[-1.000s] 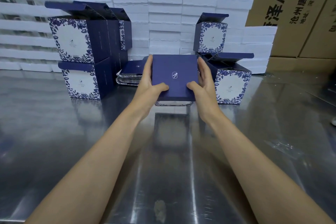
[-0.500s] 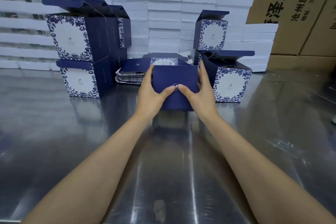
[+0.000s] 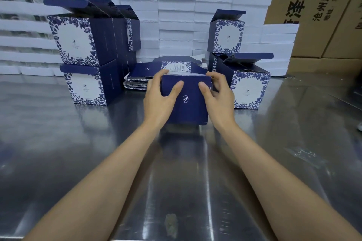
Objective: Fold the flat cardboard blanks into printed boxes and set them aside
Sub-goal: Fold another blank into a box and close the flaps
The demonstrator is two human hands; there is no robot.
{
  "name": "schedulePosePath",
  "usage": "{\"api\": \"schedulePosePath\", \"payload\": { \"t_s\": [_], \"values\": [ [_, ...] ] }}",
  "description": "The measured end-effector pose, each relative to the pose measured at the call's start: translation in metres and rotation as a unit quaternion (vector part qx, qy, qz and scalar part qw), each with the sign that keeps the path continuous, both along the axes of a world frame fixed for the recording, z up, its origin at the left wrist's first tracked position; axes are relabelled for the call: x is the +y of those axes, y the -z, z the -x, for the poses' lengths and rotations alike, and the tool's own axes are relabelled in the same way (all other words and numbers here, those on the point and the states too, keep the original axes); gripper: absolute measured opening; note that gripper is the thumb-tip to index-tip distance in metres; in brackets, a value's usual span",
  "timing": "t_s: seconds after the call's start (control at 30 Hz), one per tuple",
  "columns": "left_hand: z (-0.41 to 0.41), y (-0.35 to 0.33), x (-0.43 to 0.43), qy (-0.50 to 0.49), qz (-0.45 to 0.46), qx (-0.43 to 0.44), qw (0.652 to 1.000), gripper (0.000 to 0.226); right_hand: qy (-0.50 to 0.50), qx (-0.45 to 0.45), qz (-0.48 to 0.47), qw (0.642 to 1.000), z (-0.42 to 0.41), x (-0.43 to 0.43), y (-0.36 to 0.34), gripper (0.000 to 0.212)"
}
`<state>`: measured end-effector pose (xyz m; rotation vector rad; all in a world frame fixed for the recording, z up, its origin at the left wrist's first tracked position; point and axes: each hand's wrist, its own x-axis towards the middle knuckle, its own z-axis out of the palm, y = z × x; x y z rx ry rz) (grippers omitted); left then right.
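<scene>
Both your hands hold one dark blue box at the middle of the shiny metal table.

Your left hand point(image 3: 159, 101) grips the left side of the blue box point(image 3: 186, 103), thumb on the near face and fingers curled over the top edge. Your right hand point(image 3: 217, 100) grips the right side the same way. The near face shows a small white oval logo point(image 3: 185, 99); its mark is too small to read. The box stands on the metal table point(image 3: 78, 152), just in front of the pile of flat blanks point(image 3: 141, 76). Folded boxes point(image 3: 82, 60) with blue flowers stand stacked on the left, and more boxes point(image 3: 246, 82) stand close on the right. White foam blocks point(image 3: 176, 15) fill the back. The brown cartons point(image 3: 313, 6) show big letters "AH" and Chinese writing. The table near you has lots of room.
</scene>
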<state>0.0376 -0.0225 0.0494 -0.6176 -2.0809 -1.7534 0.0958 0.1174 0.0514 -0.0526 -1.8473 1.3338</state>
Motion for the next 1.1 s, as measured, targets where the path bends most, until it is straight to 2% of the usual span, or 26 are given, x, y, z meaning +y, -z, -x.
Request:
{"api": "schedulePosePath", "payload": {
  "t_s": [0.13, 0.27, 0.33, 0.47, 0.57, 0.63, 0.7, 0.8, 0.9, 1.0, 1.1],
  "values": [
    [-0.001, 0.000, -0.001, -0.022, -0.002, 0.003, 1.000, 0.034, 0.004, 0.003, -0.025, 1.000, 0.001, -0.001, 0.000, 0.026],
    [-0.006, 0.000, 0.002, -0.062, 0.036, 0.033, 0.997, 0.036, 0.049, -0.012, -0.025, 0.998, 0.002, -0.002, -0.002, 0.033],
    [-0.007, -0.002, 0.002, -0.080, 0.039, 0.034, 0.996, 0.038, 0.075, -0.017, -0.053, 0.996, 0.001, -0.004, -0.001, 0.035],
    [-0.005, -0.007, -0.001, -0.101, 0.056, 0.048, 0.992, 0.035, 0.070, -0.002, -0.066, 0.995, 0.001, -0.005, -0.004, 0.028],
    [-0.005, -0.015, -0.007, -0.056, -0.023, 0.014, 0.998, 0.032, 0.013, 0.021, -0.028, 0.999, -0.004, -0.001, -0.008, 0.014],
    [-0.004, -0.024, -0.014, -0.023, -0.083, -0.002, 0.996, 0.039, -0.026, 0.053, 0.020, 0.998, -0.008, -0.003, -0.012, 0.024],
    [-0.003, -0.033, -0.019, 0.011, -0.110, -0.005, 0.994, 0.042, -0.023, 0.084, 0.049, 0.995, -0.010, -0.006, -0.017, 0.029],
    [-0.003, -0.041, -0.022, 0.089, -0.085, 0.013, 0.992, 0.055, 0.014, 0.102, 0.059, 0.993, -0.009, -0.007, -0.025, 0.019],
    [-0.003, -0.043, -0.020, 0.089, -0.066, 0.032, 0.993, 0.058, 0.031, 0.112, 0.043, 0.992, -0.009, -0.004, -0.024, 0.007],
    [0.000, -0.041, -0.018, 0.058, -0.089, 0.019, 0.994, 0.047, 0.022, 0.099, -0.011, 0.995, -0.009, -0.004, -0.020, 0.030],
    [0.006, -0.032, -0.018, 0.034, -0.067, 0.001, 0.997, 0.033, -0.019, 0.056, -0.039, 0.997, -0.003, 0.000, -0.008, 0.036]
  ]
}}
